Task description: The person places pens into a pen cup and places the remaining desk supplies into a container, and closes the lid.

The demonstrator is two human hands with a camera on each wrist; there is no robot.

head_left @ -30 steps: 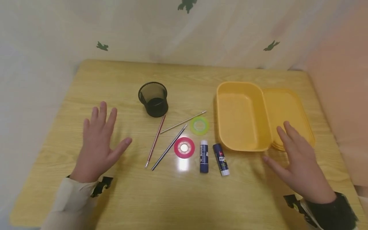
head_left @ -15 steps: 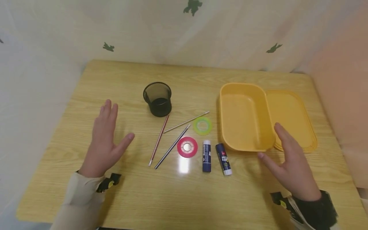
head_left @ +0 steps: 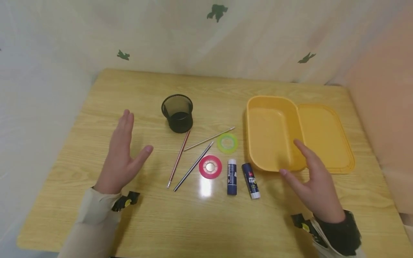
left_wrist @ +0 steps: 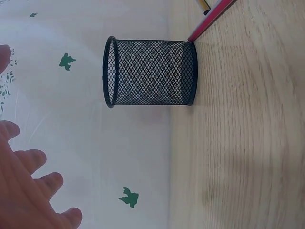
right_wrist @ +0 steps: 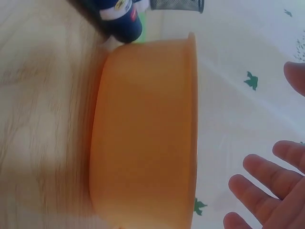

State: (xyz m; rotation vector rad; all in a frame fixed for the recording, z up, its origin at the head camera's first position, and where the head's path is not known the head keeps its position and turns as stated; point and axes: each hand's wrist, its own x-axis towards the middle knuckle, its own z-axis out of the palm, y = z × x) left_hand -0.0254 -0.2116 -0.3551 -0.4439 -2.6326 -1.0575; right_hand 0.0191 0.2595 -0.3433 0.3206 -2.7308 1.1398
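My left hand (head_left: 120, 161) hovers over the left side of the table, fingers straight and thumb spread, holding nothing. Nearest to it stands a black mesh pen cup (left_wrist: 150, 72), upright and with nothing inside. My right hand (head_left: 317, 184) is held over the near right corner of a yellow plastic box (head_left: 269, 138), thumb and fingers apart, with nothing in its grasp. Between the hands lie a red pencil (head_left: 178, 159), a dark pencil (head_left: 193, 166) and a gold pencil (head_left: 209, 138). Beside them are a pink tape roll (head_left: 210, 173), a green tape roll (head_left: 227, 143) and two glue sticks (head_left: 232, 177).
A yellow lid (head_left: 326, 138) lies flat against the box's right side. The wooden table (head_left: 200, 229) meets a pale curtain (head_left: 167, 32) with green fish-like shapes at the back. A peach-coloured surface (head_left: 380, 89) borders the right edge.
My right hand has moved left, from over the lid to the box's near right corner. The left hand has turned more edge-on and shifted slightly right. The objects lie as before; the view shifted slightly.
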